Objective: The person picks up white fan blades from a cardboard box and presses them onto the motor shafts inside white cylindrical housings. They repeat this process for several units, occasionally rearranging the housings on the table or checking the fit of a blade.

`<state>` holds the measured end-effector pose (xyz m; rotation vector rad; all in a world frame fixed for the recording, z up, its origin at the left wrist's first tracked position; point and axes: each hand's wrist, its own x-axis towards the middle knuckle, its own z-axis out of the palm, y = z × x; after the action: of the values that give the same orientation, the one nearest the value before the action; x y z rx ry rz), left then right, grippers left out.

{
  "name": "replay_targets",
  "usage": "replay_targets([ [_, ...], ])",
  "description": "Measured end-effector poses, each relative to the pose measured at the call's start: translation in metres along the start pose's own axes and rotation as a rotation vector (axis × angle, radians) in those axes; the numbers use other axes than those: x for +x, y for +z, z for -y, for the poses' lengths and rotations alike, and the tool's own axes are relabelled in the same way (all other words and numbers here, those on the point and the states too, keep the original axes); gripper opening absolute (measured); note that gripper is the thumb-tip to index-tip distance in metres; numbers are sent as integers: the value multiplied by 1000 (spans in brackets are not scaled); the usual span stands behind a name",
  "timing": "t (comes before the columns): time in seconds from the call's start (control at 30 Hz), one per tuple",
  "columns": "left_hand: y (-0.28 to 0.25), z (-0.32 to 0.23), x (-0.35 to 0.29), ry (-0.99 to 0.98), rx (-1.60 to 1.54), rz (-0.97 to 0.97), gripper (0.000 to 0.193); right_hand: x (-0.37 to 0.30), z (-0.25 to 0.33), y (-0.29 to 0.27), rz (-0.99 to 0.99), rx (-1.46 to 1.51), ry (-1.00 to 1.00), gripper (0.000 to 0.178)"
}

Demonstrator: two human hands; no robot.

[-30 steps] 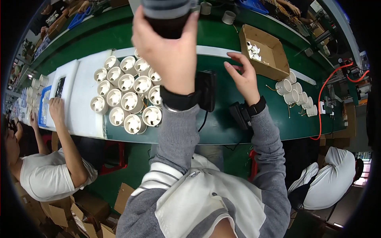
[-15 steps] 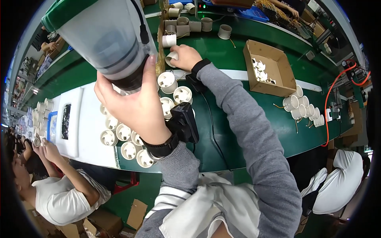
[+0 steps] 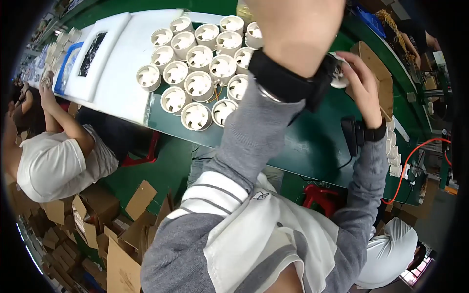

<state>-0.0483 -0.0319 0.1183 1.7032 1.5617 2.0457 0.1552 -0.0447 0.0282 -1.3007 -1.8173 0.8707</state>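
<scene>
My right hand [image 3: 361, 80] has its fingers curled round a white round fan housing [image 3: 338, 75], held above the green table [image 3: 312, 139]. Part of that housing is hidden behind my left wrist. My left hand [image 3: 300, 29] reaches up past the top edge of the picture, so its fingers and anything in them are out of sight. To the left of my left forearm stand several white cylindrical fan housings [image 3: 199, 84], with white fan wheels showing inside. They stand close together, partly on a white foam sheet [image 3: 122, 83] and partly on the green table.
Behind my right hand is an open cardboard box [image 3: 386, 90]. Several more housings [image 3: 392, 151] and an orange hose [image 3: 405, 163] lie to the right. A co-worker [image 3: 58, 156] sits at the left. A red stool [image 3: 322, 198] and cardboard boxes [image 3: 122, 263] are on the floor.
My right hand has come away from the table's far side and now holds a fan housing at the right. The translucent green-capped container in my left hand has left the view. The whole view has shifted.
</scene>
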Motion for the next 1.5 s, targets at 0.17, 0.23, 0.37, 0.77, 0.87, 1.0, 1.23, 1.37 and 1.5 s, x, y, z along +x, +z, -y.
replay_targets([
  [0.17,6,-16,-49,-2,-183,16,64,-72,-34,10,31,-124,54,26],
  [0.23,16,-31,-64,-38,-279,107,66,-88,-62,7,9,-143,7,26],
  [0.37,46,-40,-95,10,-334,-3,79,-82,-137,10,89,-35,23,30],
  [0.77,40,-11,-94,187,-415,153,75,-82,-59,36,-525,1042,296,24],
  [0.87,28,3,-66,91,-335,138,71,-62,-19,20,-171,-290,-76,22],
  [1.0,31,24,-38,16,-399,-19,65,-18,-4,4,-142,-277,-79,22],
  [1.23,-15,17,-13,-32,-298,-159,46,142,-33,-1,118,-905,62,28],
  [1.37,-27,19,-5,-86,-229,-146,46,221,-85,-7,-61,-979,6,31],
  [1.5,-25,23,-6,-204,-205,-121,55,267,-141,-24,-291,-944,-8,32],
])
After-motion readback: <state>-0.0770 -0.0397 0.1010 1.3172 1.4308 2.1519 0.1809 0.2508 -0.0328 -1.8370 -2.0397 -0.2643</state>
